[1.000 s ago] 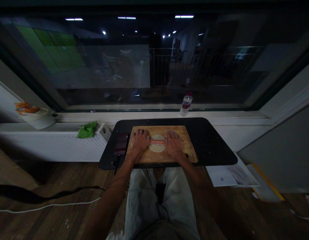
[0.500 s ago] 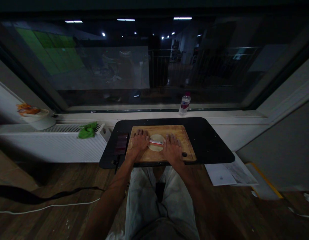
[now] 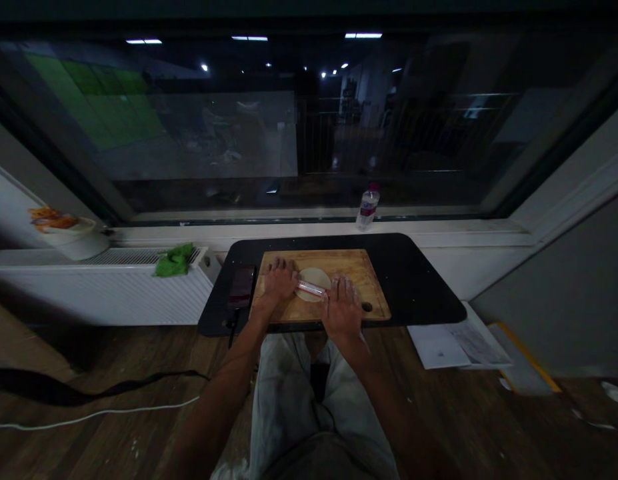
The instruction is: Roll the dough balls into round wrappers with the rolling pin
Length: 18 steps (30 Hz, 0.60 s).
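Note:
A thin round of pale dough point(image 3: 315, 277) lies flat on a wooden cutting board point(image 3: 333, 256). Across it slants a short, shiny clear rod with red on it point(image 3: 311, 288), like a small rolling pin; its right end sits nearer to me. My left hand point(image 3: 281, 279) rests palm down over the rod's left end, fingers stretched forward. Over the right end lies my right hand point(image 3: 343, 303), also palm down with fingers extended and whitish, seemingly floury. Neither hand's fingers wrap round the rod. Both rod ends are hidden under the hands.
The board is on a black tabletop point(image 3: 419, 280), with a dark phone-like device point(image 3: 242, 287) and its cable left of the board. A water bottle point(image 3: 369, 208) stands on the windowsill. A green cloth point(image 3: 173, 260) and a white bowl point(image 3: 81, 241) are on the radiator point(image 3: 139, 293).
My right hand has slid slightly towards me, and the rod has turned from nearly level to slanting, its right end lower. The left hand has barely moved.

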Each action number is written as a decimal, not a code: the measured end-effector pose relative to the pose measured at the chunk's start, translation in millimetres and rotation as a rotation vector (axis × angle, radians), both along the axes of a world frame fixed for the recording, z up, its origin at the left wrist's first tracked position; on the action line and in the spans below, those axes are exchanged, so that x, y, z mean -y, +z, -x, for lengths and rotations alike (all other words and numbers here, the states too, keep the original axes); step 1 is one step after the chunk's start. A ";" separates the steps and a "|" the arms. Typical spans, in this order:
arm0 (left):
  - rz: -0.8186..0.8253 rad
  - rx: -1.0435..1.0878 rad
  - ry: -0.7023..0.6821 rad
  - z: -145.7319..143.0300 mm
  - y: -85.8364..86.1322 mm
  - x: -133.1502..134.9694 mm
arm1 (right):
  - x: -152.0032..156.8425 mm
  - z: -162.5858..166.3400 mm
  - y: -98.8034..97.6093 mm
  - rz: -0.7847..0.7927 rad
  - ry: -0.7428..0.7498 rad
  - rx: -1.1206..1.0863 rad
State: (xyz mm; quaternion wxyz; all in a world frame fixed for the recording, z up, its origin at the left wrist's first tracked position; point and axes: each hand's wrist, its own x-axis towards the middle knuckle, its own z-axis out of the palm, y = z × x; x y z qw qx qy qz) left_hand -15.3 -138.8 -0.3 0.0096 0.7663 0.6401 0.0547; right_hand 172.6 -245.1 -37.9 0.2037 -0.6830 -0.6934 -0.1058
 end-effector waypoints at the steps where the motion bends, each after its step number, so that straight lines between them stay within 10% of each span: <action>1: -0.005 -0.001 0.002 0.0 -0.3 -0.1 | 0.5 0.0 -0.4 -0.004 -0.001 0.001; 18: -0.055 0.057 -0.002 -1.1 3.5 7.3 | -28.9 -18.1 14.2 0.115 0.057 0.035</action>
